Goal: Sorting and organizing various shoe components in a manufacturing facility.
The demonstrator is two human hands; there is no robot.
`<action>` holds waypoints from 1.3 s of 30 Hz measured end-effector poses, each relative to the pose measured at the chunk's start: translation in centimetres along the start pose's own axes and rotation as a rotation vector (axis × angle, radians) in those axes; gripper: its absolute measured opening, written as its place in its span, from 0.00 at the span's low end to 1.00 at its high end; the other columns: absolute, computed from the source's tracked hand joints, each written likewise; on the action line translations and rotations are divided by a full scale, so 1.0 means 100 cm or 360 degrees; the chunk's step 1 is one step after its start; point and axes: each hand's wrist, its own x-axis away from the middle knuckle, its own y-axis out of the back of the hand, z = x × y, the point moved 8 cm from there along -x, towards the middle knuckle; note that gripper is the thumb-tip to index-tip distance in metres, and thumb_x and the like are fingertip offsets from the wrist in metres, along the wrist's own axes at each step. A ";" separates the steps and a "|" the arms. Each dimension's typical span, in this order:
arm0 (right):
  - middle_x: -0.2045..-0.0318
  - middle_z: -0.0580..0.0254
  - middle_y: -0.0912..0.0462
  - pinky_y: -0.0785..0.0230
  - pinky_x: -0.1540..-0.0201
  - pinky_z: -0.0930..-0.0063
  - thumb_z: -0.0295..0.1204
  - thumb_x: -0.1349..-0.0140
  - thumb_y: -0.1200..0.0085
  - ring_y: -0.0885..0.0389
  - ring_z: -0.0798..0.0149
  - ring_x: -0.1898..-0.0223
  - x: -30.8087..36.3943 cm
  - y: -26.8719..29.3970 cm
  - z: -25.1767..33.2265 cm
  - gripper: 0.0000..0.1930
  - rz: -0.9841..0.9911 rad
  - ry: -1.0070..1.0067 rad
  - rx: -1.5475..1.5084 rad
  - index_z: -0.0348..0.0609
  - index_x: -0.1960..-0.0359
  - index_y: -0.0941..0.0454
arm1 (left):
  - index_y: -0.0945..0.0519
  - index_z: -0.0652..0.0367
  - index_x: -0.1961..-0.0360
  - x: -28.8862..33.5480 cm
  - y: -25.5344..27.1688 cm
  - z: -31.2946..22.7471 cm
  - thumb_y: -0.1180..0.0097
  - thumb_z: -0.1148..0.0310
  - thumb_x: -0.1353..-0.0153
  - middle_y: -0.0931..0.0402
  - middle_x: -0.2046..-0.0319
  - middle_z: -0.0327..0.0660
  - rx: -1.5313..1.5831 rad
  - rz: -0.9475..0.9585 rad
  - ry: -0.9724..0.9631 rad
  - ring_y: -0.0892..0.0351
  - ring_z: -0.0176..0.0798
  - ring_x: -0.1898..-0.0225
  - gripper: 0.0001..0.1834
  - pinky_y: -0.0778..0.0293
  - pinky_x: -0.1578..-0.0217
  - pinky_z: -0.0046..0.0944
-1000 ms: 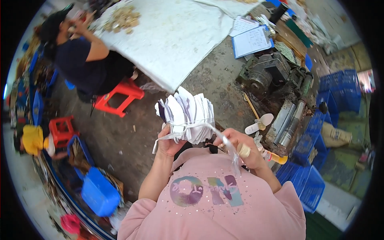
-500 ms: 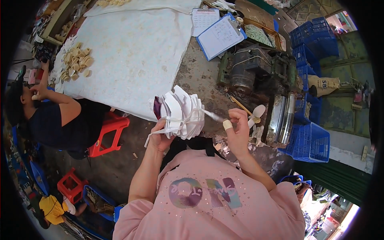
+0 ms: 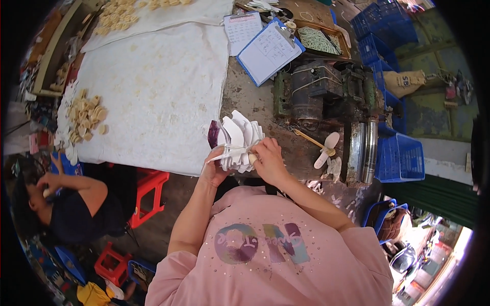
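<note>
A bundle of curved white pieces [image 3: 237,131], stacked upright side by side, is held in front of my chest at the table edge. One dark purple piece [image 3: 213,134] sits at its left end. My left hand [image 3: 215,166] is closed around the bundle's lower left. A white strip [image 3: 232,151] crosses the near side of the bundle, from my left thumb to my right hand. Closed fingers of my right hand [image 3: 269,159] press against the bundle's right side at the strip; a pale finger cover shows on one digit. The strip's end there is hidden.
A white cloth [image 3: 158,92] covers the table, with beige pieces [image 3: 88,116] piled left. A clipboard [image 3: 269,52], dark machine [image 3: 321,89] and metal rollers [image 3: 363,152] stand right. Blue crates [image 3: 400,158] lie beyond. A co-worker [image 3: 76,204] sits left by a red stool [image 3: 149,196].
My right hand has come left from beside the bundle, where it held the strip stretched out, to the bundle's right side. My left hand still holds the bundle. The view has shifted slightly.
</note>
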 end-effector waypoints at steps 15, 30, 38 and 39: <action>0.74 0.57 0.26 0.36 0.63 0.68 0.29 0.45 0.49 0.27 0.59 0.67 0.028 -0.040 -0.025 0.06 0.0352 -0.0680 -0.0771 0.41 0.67 0.27 | 0.30 0.52 0.47 -0.093 -0.007 -0.057 0.52 0.52 0.43 0.29 0.51 0.42 0.0192 0.0206 0.0352 0.30 0.48 0.50 0.25 0.35 0.51 0.54; 0.81 0.69 0.31 0.38 0.77 0.76 0.24 0.44 0.52 0.32 0.71 0.80 0.273 -0.021 -0.130 0.05 -0.0558 -0.2193 -0.1816 0.47 0.67 0.32 | 0.32 0.50 0.45 -0.121 0.011 -0.033 0.59 0.51 0.37 0.34 0.44 0.41 0.0164 0.0093 0.0282 0.39 0.48 0.42 0.23 0.45 0.42 0.54; 0.85 0.68 0.34 0.43 0.87 0.79 0.24 0.45 0.58 0.38 0.73 0.87 0.460 0.072 -0.155 0.04 -0.2033 -0.2537 -0.0971 0.48 0.68 0.35 | 0.34 0.48 0.44 -0.123 -0.004 -0.042 0.65 0.48 0.36 0.35 0.44 0.41 -0.0017 0.0054 0.0365 0.39 0.48 0.41 0.25 0.45 0.43 0.54; 0.85 0.67 0.35 0.44 0.87 0.80 0.24 0.44 0.59 0.38 0.73 0.87 0.483 0.083 -0.153 0.04 -0.2181 -0.2569 -0.0811 0.47 0.67 0.35 | 0.33 0.50 0.45 -0.126 -0.006 -0.045 0.61 0.51 0.36 0.33 0.46 0.42 -0.0006 0.0086 0.0376 0.37 0.47 0.43 0.23 0.41 0.44 0.53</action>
